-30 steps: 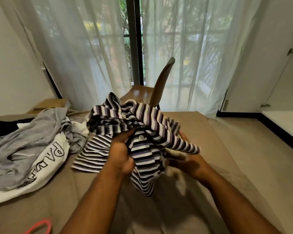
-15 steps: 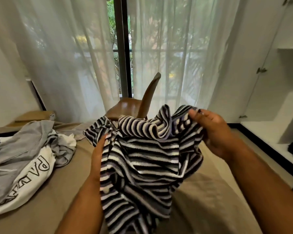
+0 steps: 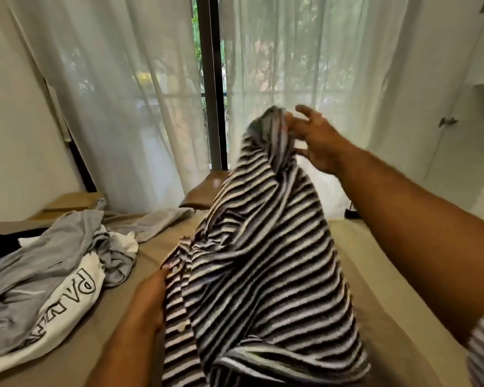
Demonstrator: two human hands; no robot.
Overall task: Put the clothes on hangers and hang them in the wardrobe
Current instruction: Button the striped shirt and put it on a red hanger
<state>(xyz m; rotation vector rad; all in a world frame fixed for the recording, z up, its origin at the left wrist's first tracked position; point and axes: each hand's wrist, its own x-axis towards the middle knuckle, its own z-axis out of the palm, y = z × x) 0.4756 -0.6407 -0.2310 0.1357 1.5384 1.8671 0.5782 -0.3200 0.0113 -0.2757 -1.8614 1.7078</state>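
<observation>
Up goes the striped shirt (image 3: 263, 261) vs half a sec ago: right hand (image 3: 316, 141) has hauled its top from mid-frame to upper centre, and the cloth now hangs long. Lower centre, nearest me, left hand (image 3: 148, 300) sits at the button edge, fingers buried in fabric, so can't tell if it grips. Right hand pinches the peak, other fingers splayed, blurry. Shirt hangs btwn both hands over the bed (image 3: 375, 261). Frame left: grey garment (image 3: 39, 263) & white printed tee (image 3: 67, 308) heaped. Chair (image 3: 204, 191) behind, wardrobe (image 3: 481, 135) far right. Step, I'd say: shaking out to find the collar. Next needs a hanger; none in view.
</observation>
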